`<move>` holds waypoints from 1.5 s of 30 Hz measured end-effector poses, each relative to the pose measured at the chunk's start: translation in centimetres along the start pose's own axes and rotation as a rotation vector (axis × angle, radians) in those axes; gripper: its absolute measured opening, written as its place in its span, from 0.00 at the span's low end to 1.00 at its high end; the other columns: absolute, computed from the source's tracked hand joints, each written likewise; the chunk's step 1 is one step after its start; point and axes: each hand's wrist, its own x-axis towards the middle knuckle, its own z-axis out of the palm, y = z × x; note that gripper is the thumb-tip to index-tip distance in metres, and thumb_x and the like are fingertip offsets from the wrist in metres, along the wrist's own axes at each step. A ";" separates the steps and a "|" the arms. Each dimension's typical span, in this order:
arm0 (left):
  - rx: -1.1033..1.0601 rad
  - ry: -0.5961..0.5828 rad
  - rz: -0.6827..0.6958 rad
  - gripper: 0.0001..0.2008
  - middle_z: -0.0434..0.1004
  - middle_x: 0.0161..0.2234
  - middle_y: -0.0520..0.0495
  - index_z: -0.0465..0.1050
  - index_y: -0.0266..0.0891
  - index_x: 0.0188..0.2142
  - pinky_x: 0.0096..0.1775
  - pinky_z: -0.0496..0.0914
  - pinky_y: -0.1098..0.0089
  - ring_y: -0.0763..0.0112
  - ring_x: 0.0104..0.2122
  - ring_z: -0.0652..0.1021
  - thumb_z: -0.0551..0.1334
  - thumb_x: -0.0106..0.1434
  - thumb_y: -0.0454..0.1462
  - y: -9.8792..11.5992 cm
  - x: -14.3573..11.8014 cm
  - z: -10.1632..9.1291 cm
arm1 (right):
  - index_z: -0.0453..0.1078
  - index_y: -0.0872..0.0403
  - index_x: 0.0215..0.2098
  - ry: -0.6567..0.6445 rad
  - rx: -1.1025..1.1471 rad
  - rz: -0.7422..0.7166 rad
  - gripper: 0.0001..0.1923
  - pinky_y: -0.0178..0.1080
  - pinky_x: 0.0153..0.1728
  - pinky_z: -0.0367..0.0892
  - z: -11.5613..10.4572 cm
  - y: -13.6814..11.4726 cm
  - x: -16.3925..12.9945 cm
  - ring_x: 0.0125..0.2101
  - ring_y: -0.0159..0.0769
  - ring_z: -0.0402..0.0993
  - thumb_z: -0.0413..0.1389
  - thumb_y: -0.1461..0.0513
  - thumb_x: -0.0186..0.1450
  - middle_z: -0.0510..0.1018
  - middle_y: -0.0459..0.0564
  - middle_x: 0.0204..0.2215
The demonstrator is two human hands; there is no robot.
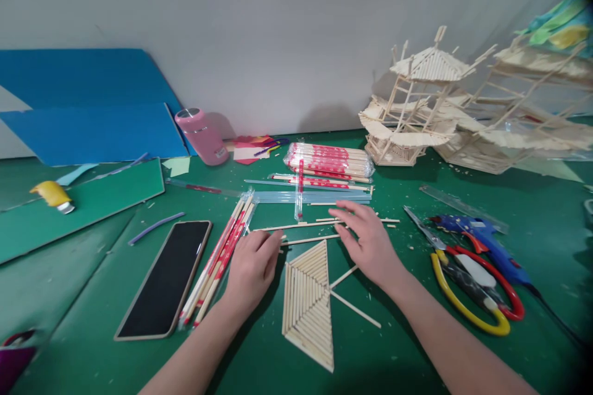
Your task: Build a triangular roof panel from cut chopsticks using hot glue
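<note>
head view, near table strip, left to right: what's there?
phone → wrapped chopsticks → left hand → triangular stick panel → right hand → scissors → blue glue gun

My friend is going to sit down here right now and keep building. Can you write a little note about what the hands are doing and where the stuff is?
Left hand: flat on the green mat, fingertips at a loose wooden stick, holding nothing.
Right hand: open, over the loose sticks, holding nothing.
Done: a triangular stick panel lies between the hands; stick pagoda models stand at the back right.
Left: wrapped chopsticks unopened.
Scissors and glue gun lie at the right; phone at the left.
</note>
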 end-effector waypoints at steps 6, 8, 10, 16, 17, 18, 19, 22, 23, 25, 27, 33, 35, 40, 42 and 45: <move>-0.068 -0.118 0.091 0.11 0.67 0.32 0.44 0.68 0.36 0.41 0.34 0.67 0.67 0.66 0.32 0.70 0.51 0.61 0.34 -0.3 0.1 -0.8 | 0.67 0.51 0.46 0.039 -0.022 0.159 0.13 0.42 0.44 0.65 -4.0 0.3 -3.1 0.44 0.39 0.67 0.47 0.60 0.65 0.70 0.52 0.44; -0.077 -0.148 0.108 0.11 0.67 0.31 0.45 0.69 0.37 0.40 0.33 0.67 0.69 0.68 0.32 0.71 0.51 0.62 0.33 -0.4 0.1 -0.9 | 0.66 0.51 0.46 0.019 -0.032 0.208 0.13 0.40 0.40 0.67 -5.0 0.5 -4.9 0.41 0.38 0.69 0.47 0.59 0.65 0.70 0.52 0.43; -0.065 -0.156 0.110 0.11 0.67 0.31 0.45 0.69 0.37 0.39 0.32 0.67 0.69 0.68 0.31 0.71 0.50 0.63 0.33 -0.6 0.2 -0.6 | 0.67 0.50 0.45 -0.001 -0.046 0.279 0.13 0.39 0.37 0.69 -5.6 0.8 -6.7 0.40 0.38 0.70 0.48 0.58 0.64 0.70 0.52 0.43; 0.054 -0.097 0.064 0.13 0.68 0.28 0.43 0.70 0.34 0.35 0.31 0.67 0.65 0.64 0.28 0.71 0.48 0.64 0.34 -0.9 0.9 0.9 | 0.68 0.47 0.43 -0.004 0.005 0.421 0.12 0.35 0.30 0.71 -5.7 0.4 -9.9 0.41 0.38 0.70 0.49 0.56 0.64 0.70 0.50 0.43; 0.069 -0.085 0.058 0.13 0.68 0.28 0.43 0.70 0.34 0.34 0.31 0.67 0.65 0.64 0.28 0.71 0.48 0.63 0.34 -1.0 1.1 1.1 | 0.68 0.47 0.43 -0.001 0.012 0.420 0.11 0.35 0.31 0.71 -5.6 0.2 -10.1 0.40 0.38 0.70 0.49 0.56 0.64 0.71 0.50 0.43; 0.080 -0.071 0.050 0.13 0.68 0.28 0.43 0.70 0.34 0.35 0.31 0.68 0.65 0.64 0.28 0.71 0.48 0.63 0.34 -1.0 1.1 1.1 | 0.68 0.47 0.42 0.006 0.018 0.412 0.11 0.36 0.32 0.71 -5.5 0.0 -10.2 0.40 0.38 0.70 0.49 0.56 0.64 0.71 0.50 0.43; 0.088 -0.055 0.040 0.12 0.68 0.28 0.43 0.70 0.34 0.35 0.31 0.68 0.65 0.64 0.28 0.71 0.48 0.63 0.34 -1.0 1.2 1.1 | 0.68 0.47 0.42 0.010 0.027 0.397 0.11 0.36 0.33 0.70 -5.4 -0.1 -10.3 0.39 0.37 0.71 0.49 0.56 0.64 0.71 0.50 0.42; 0.092 0.010 -0.007 0.13 0.67 0.31 0.41 0.68 0.32 0.41 0.31 0.69 0.64 0.62 0.30 0.71 0.48 0.63 0.35 -0.6 1.1 0.4 | 0.67 0.46 0.43 0.019 0.060 0.346 0.10 0.35 0.35 0.69 -5.1 -0.3 -10.3 0.38 0.34 0.71 0.49 0.58 0.64 0.71 0.48 0.41; 0.088 0.032 -0.024 0.14 0.66 0.33 0.40 0.67 0.31 0.43 0.32 0.69 0.63 0.61 0.32 0.71 0.49 0.63 0.36 -0.3 1.0 0.0 | 0.66 0.46 0.43 0.023 0.072 0.330 0.10 0.34 0.36 0.69 -5.0 -0.3 -10.2 0.38 0.33 0.70 0.49 0.59 0.64 0.71 0.48 0.41; 0.073 0.062 -0.048 0.16 0.64 0.38 0.37 0.64 0.29 0.47 0.36 0.69 0.62 0.59 0.37 0.70 0.50 0.64 0.38 0.7 0.8 -0.9 | 0.66 0.47 0.44 0.016 0.107 0.305 0.10 0.34 0.36 0.68 -4.8 -0.6 -10.2 0.37 0.32 0.70 0.49 0.60 0.64 0.71 0.47 0.40; 0.049 0.053 -0.046 0.17 0.63 0.40 0.38 0.63 0.30 0.48 0.39 0.69 0.62 0.60 0.40 0.70 0.49 0.65 0.38 1.8 0.6 -1.7 | 0.65 0.48 0.44 -0.019 0.151 0.283 0.10 0.33 0.35 0.67 -4.5 -1.0 -10.1 0.35 0.31 0.70 0.49 0.61 0.65 0.72 0.47 0.37; -0.138 -0.070 0.047 0.13 0.64 0.39 0.42 0.65 0.34 0.45 0.39 0.68 0.66 0.65 0.40 0.69 0.46 0.65 0.34 4.1 -0.2 -2.0 | 0.67 0.50 0.38 -0.249 0.028 0.192 0.06 0.37 0.31 0.64 -2.8 -2.2 -10.0 0.31 0.34 0.68 0.50 0.63 0.62 0.72 0.46 0.30; -0.132 -0.092 0.090 0.13 0.65 0.36 0.43 0.66 0.34 0.43 0.35 0.68 0.66 0.66 0.36 0.69 0.46 0.64 0.32 4.3 -0.5 -1.5 | 0.67 0.50 0.35 -0.296 -0.059 0.180 0.04 0.39 0.30 0.62 -2.1 -2.3 -10.3 0.30 0.36 0.67 0.52 0.63 0.61 0.72 0.46 0.30; -0.028 -0.081 0.210 0.14 0.65 0.29 0.46 0.65 0.37 0.45 0.29 0.61 0.67 0.66 0.29 0.67 0.46 0.64 0.31 4.1 -1.6 -0.2 | 0.65 0.52 0.25 -0.249 -0.140 0.137 0.06 0.38 0.26 0.53 -1.0 -2.3 -11.0 0.25 0.35 0.62 0.51 0.62 0.61 0.68 0.44 0.22; 0.001 -0.076 0.235 0.15 0.64 0.29 0.47 0.64 0.38 0.47 0.29 0.60 0.66 0.66 0.29 0.66 0.46 0.64 0.31 3.9 -1.9 0.0 | 0.64 0.52 0.25 -0.230 -0.133 0.104 0.07 0.37 0.25 0.50 -1.0 -2.2 -11.0 0.24 0.34 0.60 0.51 0.62 0.61 0.67 0.43 0.21; 0.038 -0.051 0.240 0.15 0.63 0.29 0.47 0.63 0.38 0.48 0.29 0.58 0.67 0.66 0.28 0.65 0.46 0.65 0.32 3.9 -2.1 0.0 | 0.64 0.53 0.25 -0.221 -0.129 0.069 0.07 0.37 0.25 0.48 -1.1 -2.3 -10.9 0.24 0.33 0.59 0.52 0.63 0.60 0.66 0.43 0.21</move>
